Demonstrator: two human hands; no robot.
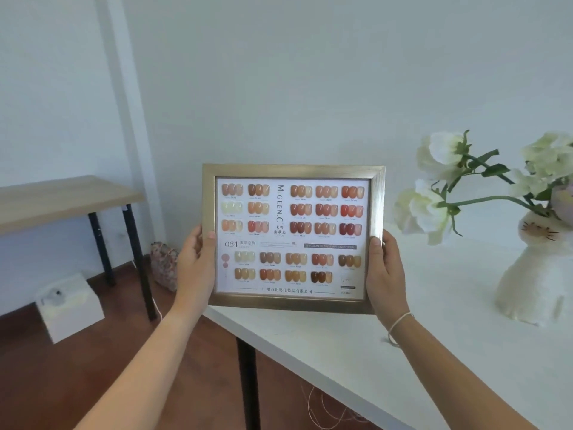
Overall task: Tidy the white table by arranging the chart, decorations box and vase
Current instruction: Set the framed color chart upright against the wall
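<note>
White table (434, 352) bears a cat-shaped vase (536, 274) holding white flowers (440, 181); left hand (195, 262) and right hand (386, 274) each grip the framed chart (291, 237) by its sides.

The brushed-gold framed chart (293, 238) shows rows of peach, orange, red and brown nail swatches on white, the white cat-shaped vase (538, 274) bears brown whiskers, and a floral-patterned fabric bag (164, 265) is pink-speckled.

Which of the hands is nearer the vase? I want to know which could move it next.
Right. The right hand grips the chart's right edge, on the side where the vase stands on the white table. The left hand grips the far edge.
</note>
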